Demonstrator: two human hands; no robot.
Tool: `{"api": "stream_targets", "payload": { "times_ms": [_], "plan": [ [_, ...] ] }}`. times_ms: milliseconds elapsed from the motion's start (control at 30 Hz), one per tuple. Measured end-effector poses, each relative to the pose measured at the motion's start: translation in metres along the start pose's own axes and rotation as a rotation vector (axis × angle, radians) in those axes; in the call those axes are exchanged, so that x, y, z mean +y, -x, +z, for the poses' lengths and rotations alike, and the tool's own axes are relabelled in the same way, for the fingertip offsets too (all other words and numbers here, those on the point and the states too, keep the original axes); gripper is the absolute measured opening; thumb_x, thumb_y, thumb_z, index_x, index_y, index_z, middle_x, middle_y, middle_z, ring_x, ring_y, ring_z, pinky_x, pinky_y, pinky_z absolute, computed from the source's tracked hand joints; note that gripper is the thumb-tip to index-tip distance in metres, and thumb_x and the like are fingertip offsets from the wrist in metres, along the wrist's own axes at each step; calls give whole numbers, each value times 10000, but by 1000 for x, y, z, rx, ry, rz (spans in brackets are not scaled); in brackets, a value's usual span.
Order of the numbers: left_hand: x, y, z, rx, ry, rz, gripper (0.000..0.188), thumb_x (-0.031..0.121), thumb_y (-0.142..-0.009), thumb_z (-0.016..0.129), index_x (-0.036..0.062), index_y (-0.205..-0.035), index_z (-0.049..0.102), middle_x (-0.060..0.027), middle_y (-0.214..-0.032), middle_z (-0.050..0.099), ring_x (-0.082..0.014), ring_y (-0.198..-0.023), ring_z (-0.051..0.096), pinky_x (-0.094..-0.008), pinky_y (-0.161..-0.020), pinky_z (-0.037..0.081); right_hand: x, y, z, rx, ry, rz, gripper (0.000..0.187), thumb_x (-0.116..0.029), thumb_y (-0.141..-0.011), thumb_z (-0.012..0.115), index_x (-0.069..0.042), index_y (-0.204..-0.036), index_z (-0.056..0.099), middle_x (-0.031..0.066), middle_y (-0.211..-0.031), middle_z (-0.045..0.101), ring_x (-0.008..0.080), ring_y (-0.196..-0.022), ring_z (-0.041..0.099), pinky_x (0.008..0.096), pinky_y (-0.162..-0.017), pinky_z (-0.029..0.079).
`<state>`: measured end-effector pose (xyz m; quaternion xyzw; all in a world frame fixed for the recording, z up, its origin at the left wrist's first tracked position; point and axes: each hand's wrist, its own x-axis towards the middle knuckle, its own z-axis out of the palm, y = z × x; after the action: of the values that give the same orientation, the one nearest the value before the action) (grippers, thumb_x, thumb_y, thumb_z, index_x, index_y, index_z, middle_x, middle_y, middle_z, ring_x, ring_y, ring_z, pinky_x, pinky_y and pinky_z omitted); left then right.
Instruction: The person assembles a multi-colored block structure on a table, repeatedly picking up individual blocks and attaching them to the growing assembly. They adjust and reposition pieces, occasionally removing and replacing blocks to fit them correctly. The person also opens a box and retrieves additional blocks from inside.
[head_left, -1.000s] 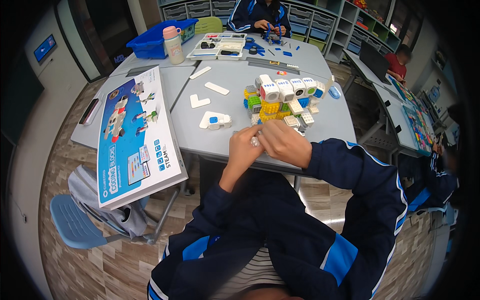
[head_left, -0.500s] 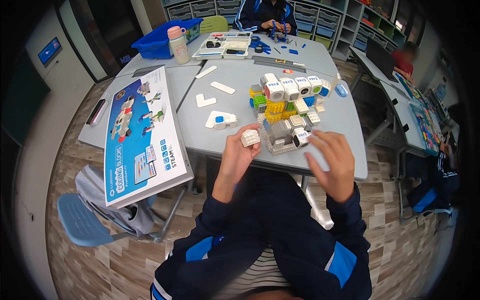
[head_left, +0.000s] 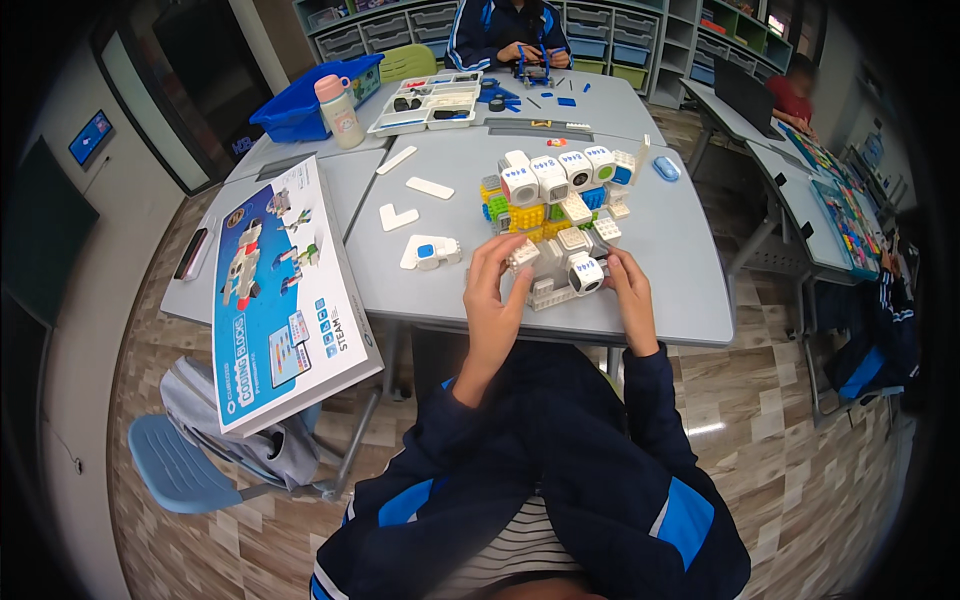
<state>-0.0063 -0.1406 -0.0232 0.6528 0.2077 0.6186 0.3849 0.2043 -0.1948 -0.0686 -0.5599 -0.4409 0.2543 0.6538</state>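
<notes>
At the centre of the frame, on the near edge of a grey table (head_left: 660, 290), stands a block model (head_left: 555, 215) built from white, yellow, green, blue and grey cubes, with a row of white cubes along its top. The left hand (head_left: 495, 290) comes up from the lower middle and grips a small white studded block (head_left: 523, 255) between its fingertips, pressing it against the lower left face of the model. The right hand (head_left: 628, 285) sits just right of centre, its fingers curled against the model's lower right side, touching a white cube with a dark round face (head_left: 586, 275); whether it actually grips that cube I cannot tell. Both forearms wear dark navy sleeves with blue panels. Left of the model lie a white piece with a blue square (head_left: 430, 252), an L-shaped white piece (head_left: 397, 216) and a flat white bar (head_left: 430, 187), all apart from each other. Further left, a large blue and white box lid (head_left: 285, 290) overhangs the table edge, above a grey backpack (head_left: 240, 430) on a blue chair (head_left: 175, 465). Toward the upper left stand a pink-capped bottle (head_left: 337, 98), a blue bin (head_left: 300, 100) and a parts tray (head_left: 425, 103). At the top centre another person's hands (head_left: 520, 52) work on a blue build.
</notes>
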Motion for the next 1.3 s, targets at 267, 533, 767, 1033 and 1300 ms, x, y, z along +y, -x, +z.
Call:
{"api": "stream_targets", "payload": {
  "times_ms": [267,533,767,1033,1300],
  "plan": [
    [-14,-6,-3,-28,-34,8,400,-19,-830,759,31,-1220,686,-126,-1266,652,-191,-1119,606,-309,-884,514,1,4,9,3,65,-64,413,-340,-1066,558,36,-1221,629,40,-966,649,101,-893,551,250,-825,457],
    [-17,-10,-17,-80,-46,-21,389,-25,-809,787,36,-1187,722,-107,-1216,648,-190,-1119,616,-309,-912,510,-5,7,11,-10,145,-89,400,-331,-1052,587,36,-1210,612,74,-1014,664,120,-900,591,266,-818,481],
    [-9,-19,-26,-157,-139,-46,403,-33,-812,797,25,-1202,714,-90,-1211,654,-160,-1116,623,-300,-933,511,0,8,12,-3,116,-94,360,-279,-1029,633,50,-1173,615,99,-1058,651,132,-910,611,278,-793,501],
    [-4,-27,-35,-224,-156,-83,399,-33,-791,816,15,-1177,723,-90,-1181,662,-155,-1075,634,-285,-916,537,-5,10,14,-5,117,-137,321,-241,-1004,667,63,-1098,621,94,-993,627,139,-888,607,274,-779,499],
    [-3,-35,-43,-280,-63,-147,403,-34,-776,828,5,-1162,718,-96,-1187,659,-176,-1113,637,-313,-961,554,-6,11,15,4,126,-167,258,-173,-937,728,55,-1001,624,81,-930,606,143,-826,575,274,-733,481]
  ]
}}
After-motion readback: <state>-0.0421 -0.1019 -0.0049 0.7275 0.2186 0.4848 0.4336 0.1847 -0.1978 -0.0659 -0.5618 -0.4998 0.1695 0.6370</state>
